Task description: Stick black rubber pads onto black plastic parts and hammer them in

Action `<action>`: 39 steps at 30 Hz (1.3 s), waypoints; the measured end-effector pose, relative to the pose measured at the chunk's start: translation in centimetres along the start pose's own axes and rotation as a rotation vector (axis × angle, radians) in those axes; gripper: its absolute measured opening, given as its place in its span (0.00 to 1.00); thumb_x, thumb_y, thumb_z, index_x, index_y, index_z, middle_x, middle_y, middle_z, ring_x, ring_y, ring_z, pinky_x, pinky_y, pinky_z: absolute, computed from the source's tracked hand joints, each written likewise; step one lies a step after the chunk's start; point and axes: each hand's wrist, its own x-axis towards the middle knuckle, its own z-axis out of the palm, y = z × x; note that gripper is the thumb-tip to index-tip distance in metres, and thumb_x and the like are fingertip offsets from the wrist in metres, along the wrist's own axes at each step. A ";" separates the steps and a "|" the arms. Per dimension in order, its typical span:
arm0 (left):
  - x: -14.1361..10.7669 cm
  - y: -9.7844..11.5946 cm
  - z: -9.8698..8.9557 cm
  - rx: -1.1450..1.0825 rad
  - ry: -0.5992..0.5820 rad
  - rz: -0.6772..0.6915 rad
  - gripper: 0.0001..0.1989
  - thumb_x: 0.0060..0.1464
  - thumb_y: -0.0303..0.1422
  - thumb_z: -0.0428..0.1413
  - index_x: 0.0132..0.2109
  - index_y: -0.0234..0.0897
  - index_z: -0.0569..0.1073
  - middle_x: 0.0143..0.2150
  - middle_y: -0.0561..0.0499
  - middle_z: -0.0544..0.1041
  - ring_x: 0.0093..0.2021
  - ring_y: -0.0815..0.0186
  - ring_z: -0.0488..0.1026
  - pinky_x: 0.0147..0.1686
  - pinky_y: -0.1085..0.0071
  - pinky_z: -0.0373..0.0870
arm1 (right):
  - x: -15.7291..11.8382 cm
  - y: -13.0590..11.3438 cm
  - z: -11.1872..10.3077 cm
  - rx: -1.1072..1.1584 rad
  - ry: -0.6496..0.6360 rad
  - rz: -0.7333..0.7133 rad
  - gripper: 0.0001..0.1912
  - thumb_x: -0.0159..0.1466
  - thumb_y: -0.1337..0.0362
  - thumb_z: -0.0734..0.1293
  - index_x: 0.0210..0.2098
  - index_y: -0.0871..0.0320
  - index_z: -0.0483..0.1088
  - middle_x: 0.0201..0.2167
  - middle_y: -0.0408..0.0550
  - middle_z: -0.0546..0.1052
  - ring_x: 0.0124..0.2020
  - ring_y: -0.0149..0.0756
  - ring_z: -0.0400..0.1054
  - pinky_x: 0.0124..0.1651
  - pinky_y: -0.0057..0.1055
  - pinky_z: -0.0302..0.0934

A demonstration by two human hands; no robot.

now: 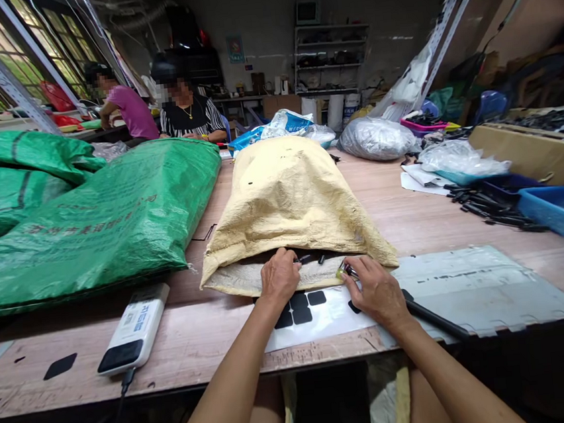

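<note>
A yellow woven sack lies on the table with its mouth toward me, and its pale lining shows. My left hand is at the mouth, fingers curled, fingertips partly hidden inside by a few small black pieces. What those fingers grip, if anything, I cannot make out. My right hand is closed at the right side of the mouth. Between its thumb and fingers is a small shiny thing with a yellow-green end. Under my right wrist runs a black rod.
A full green sack lies to the left, with a white power bank and its cable before it. At right are black parts, a blue bin and a cardboard box. Two people sit beyond the table.
</note>
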 end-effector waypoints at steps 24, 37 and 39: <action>-6.7 -1.4 -0.1 -0.341 0.010 0.138 0.08 0.52 0.30 0.65 0.41 0.44 0.78 0.40 0.53 0.76 0.46 0.59 0.69 0.46 0.62 0.61 | -3.2 3.7 -2.5 -0.010 -0.214 0.242 0.12 0.67 0.53 0.60 0.38 0.54 0.69 0.36 0.48 0.74 0.39 0.43 0.69 0.43 0.39 0.61; -7.6 -2.2 -0.1 -0.392 -0.047 0.131 0.10 0.49 0.33 0.68 0.40 0.43 0.80 0.37 0.53 0.77 0.44 0.59 0.68 0.45 0.62 0.59 | -3.3 -5.9 -4.7 0.566 -0.120 0.020 0.16 0.71 0.62 0.60 0.57 0.52 0.67 0.46 0.49 0.76 0.46 0.37 0.71 0.49 0.33 0.66; -7.6 -2.2 -0.2 -0.404 -0.059 0.128 0.09 0.49 0.33 0.68 0.40 0.43 0.80 0.37 0.53 0.77 0.44 0.59 0.67 0.45 0.62 0.59 | -3.7 -6.5 -4.9 0.584 -0.147 -0.020 0.19 0.71 0.65 0.59 0.61 0.51 0.65 0.46 0.49 0.75 0.46 0.36 0.71 0.50 0.32 0.67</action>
